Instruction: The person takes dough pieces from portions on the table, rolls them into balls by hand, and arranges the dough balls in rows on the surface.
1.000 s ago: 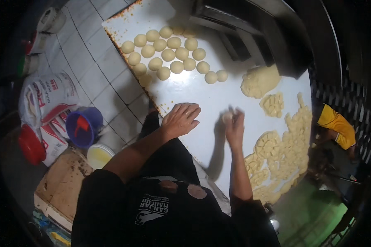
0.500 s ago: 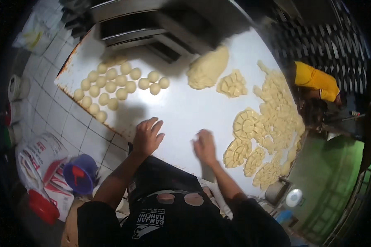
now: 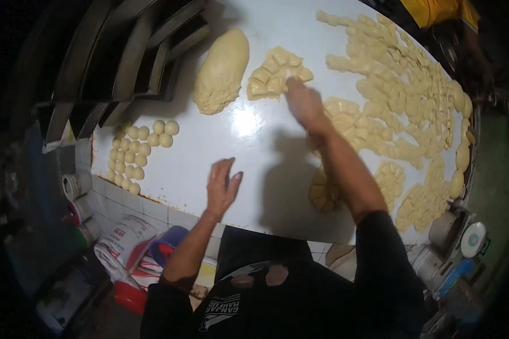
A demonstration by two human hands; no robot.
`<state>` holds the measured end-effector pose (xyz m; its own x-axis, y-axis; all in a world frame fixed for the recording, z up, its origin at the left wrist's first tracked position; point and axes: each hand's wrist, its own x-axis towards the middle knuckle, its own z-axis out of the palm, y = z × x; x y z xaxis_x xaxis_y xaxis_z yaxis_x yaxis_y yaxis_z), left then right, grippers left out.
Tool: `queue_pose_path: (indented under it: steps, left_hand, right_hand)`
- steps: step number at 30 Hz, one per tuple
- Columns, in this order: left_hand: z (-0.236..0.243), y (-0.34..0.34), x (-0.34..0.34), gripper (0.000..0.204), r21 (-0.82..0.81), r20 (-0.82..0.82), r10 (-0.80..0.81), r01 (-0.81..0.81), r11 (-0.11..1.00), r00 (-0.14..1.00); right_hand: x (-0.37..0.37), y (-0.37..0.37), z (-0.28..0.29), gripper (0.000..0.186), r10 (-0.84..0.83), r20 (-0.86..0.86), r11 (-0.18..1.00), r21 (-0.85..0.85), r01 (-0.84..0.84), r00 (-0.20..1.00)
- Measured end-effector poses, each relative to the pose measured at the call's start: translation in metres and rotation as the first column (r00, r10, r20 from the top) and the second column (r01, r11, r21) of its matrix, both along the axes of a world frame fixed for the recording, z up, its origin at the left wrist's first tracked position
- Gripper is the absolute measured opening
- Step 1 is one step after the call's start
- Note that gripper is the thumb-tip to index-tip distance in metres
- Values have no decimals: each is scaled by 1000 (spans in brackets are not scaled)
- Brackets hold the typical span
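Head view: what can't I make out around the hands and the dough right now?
- Right hand: its fingertips are hidden behind the hand at the cut dough cluster, so any grip is unclear.
- Dough pieces near the table's front edge: partly covered by the right forearm and its shadow.
- Left hand: the palm faces down, so contact with the table is unclear.
- Trays: dark, contents unreadable.

Beneath your fingers lies a glossy white table (image 3: 254, 141). At your right hand's (image 3: 304, 104) fingertips, the cut dough pieces (image 3: 277, 72) are pale yellow, scored in a grid; the dough loaf (image 3: 220, 70) beyond your left hand's (image 3: 221, 189) fingers matches. Your sleeves (image 3: 387, 254) are black. Below your left wrist: a blue tub (image 3: 167, 248) and a red-printed white sack (image 3: 124, 243).
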<state>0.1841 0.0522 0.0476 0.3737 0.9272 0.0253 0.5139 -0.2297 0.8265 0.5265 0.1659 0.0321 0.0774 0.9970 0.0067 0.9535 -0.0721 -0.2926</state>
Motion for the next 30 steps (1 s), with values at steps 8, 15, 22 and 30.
queue_pose_path:
  steps: [8,15,22,30]
  left_hand:
    - [27,-117,-13,47,-985,123,664,6,175,738]
    - [12,-56,-55,20,-444,-59,-144,103,890,988]
    - [3,-10,-175,21,-297,-164,-260,203,933,952]
    - [-35,59,-99,41,207,-497,-255,399,893,830]
  right_hand:
    - [-143,-207,69,30,367,-379,927,231,-297,850]
    - [-138,-107,13,39,218,-594,950,-52,-308,774]
    - [-148,-232,2,24,-110,-503,975,-221,-4,857]
    - [-228,-152,-18,27,-286,-56,957,38,288,957]
